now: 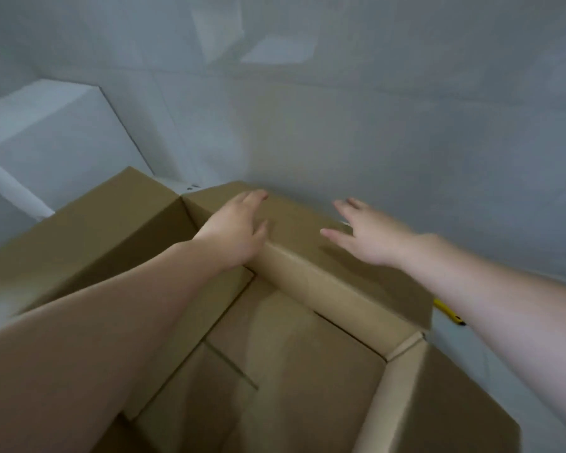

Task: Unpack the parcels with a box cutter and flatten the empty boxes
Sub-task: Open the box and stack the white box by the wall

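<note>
A large brown cardboard box [294, 364] stands open below me, its inside showing only the folded bottom flaps. My left hand [236, 227] lies flat with straight fingers on the far top flap [301, 233], which is folded outward. My right hand [366, 233] hovers or rests over the same flap further right, fingers spread and straight. A yellow box cutter [448, 312] lies on the surface to the right of the box, partly hidden under my right forearm.
The box's left flap [89, 230] sticks out to the left. A white box or block [46, 132] sits at the far left against the pale wall. The pale surface runs on past the box at the right.
</note>
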A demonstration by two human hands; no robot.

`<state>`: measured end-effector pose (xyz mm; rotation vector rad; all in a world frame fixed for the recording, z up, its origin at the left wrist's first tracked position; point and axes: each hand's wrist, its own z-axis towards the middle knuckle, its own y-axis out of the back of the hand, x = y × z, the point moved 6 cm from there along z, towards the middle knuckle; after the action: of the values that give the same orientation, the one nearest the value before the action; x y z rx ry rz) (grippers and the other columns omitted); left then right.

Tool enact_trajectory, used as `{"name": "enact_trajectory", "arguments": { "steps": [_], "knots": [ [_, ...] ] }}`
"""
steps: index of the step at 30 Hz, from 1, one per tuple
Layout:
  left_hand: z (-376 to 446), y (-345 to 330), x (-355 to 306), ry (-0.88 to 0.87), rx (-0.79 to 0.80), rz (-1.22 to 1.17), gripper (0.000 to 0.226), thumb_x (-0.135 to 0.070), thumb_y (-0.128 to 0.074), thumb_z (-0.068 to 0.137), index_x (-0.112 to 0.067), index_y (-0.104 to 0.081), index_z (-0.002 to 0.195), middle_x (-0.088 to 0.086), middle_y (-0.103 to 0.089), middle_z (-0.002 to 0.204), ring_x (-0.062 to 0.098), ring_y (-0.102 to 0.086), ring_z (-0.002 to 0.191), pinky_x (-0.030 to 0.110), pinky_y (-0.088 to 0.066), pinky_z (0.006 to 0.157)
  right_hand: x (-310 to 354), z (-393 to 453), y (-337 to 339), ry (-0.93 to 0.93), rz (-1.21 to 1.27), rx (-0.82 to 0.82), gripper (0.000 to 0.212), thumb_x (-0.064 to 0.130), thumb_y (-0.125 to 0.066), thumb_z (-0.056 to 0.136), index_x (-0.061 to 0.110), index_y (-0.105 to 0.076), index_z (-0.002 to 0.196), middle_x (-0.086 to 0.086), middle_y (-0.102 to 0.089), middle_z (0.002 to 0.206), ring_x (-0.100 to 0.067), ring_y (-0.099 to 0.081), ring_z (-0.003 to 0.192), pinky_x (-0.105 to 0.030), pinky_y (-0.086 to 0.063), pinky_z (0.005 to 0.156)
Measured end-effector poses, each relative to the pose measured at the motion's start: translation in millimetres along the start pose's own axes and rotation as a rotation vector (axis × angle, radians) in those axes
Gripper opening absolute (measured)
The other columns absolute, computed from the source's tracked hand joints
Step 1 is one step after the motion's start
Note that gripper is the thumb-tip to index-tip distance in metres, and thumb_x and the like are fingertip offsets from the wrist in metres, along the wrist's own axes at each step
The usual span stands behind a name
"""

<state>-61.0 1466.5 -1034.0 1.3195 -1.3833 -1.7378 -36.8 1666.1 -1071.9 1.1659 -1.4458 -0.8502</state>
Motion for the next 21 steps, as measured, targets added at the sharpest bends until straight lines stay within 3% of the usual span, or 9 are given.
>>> {"name": "enact_trajectory", "arguments": {
  "steps": [3, 7, 11, 16, 19, 21],
  "knots": [
    [-8.9, -9.4, -39.1, 0.033, -0.009, 0.080, 0.054, -0.021, -0.044, 0.095, -0.016, -0.029, 0.147, 0.005, -0.034, 0.150, 0.022, -0.033, 0.137, 0.029, -0.027, 0.110, -20.8, -2.5, -14.9, 0.063, 0.113, 0.085, 0.084, 0.069, -0.033, 0.088, 0.017, -0.018, 0.153, -0.009, -0.019, 0.159, -0.026, -0.026, 0.143, -0.041, -0.026, 0.116],
    [-27.8, -20.8, -68.6, 0.136, 0.028, 0.117, 0.054, -0.020, -0.044, 0.094, -0.015, -0.030, 0.146, 0.006, -0.035, 0.148, 0.022, -0.033, 0.136, 0.031, -0.031, 0.109, -28.4, -22.2, -34.0, 0.129, 0.070, 0.289, 0.088, 0.073, -0.029, 0.087, 0.019, -0.011, 0.154, -0.007, -0.012, 0.161, -0.023, -0.017, 0.147, -0.038, -0.020, 0.118],
    [-31.0, -25.0, -79.3, 0.152, 0.107, 0.170, 0.054, -0.017, -0.044, 0.093, -0.017, -0.030, 0.146, 0.002, -0.036, 0.147, 0.021, -0.034, 0.135, 0.030, -0.032, 0.107, -44.2, -41.1, -37.2, 0.054, 0.111, 0.398, 0.097, 0.080, -0.032, 0.081, 0.022, -0.006, 0.154, -0.005, -0.008, 0.161, -0.022, -0.013, 0.148, -0.038, -0.018, 0.118],
    [-25.4, -53.4, -81.5, 0.040, 0.223, 0.294, 0.063, -0.006, -0.045, 0.089, -0.020, -0.025, 0.148, 0.001, -0.029, 0.152, 0.021, -0.024, 0.141, 0.032, -0.019, 0.114, -59.8, -67.9, -58.6, -0.083, 0.167, 0.450, 0.112, 0.088, -0.036, 0.069, 0.023, -0.003, 0.154, -0.001, -0.020, 0.159, -0.023, -0.027, 0.143, -0.036, -0.031, 0.110],
    [-22.8, -87.6, -84.6, -0.130, 0.322, 0.454, 0.067, -0.004, -0.046, 0.088, -0.020, -0.023, 0.148, 0.001, -0.025, 0.155, 0.018, -0.017, 0.144, 0.034, -0.011, 0.118, -58.0, -88.1, -71.5, -0.093, -0.007, 0.384, 0.104, 0.073, -0.045, 0.081, 0.012, -0.001, 0.153, -0.011, -0.019, 0.157, -0.028, -0.027, 0.142, -0.037, -0.032, 0.109],
    [-20.1, -107.3, -84.9, -0.194, 0.373, 0.493, 0.066, -0.006, -0.049, 0.087, -0.020, -0.026, 0.147, 0.001, -0.030, 0.152, 0.019, -0.021, 0.142, 0.036, -0.013, 0.117, -62.1, -102.2, -77.0, -0.153, 0.014, 0.351, 0.092, 0.058, -0.049, 0.088, 0.008, -0.005, 0.153, -0.014, -0.023, 0.155, -0.029, -0.030, 0.140, -0.036, -0.032, 0.109]
  ]
}}
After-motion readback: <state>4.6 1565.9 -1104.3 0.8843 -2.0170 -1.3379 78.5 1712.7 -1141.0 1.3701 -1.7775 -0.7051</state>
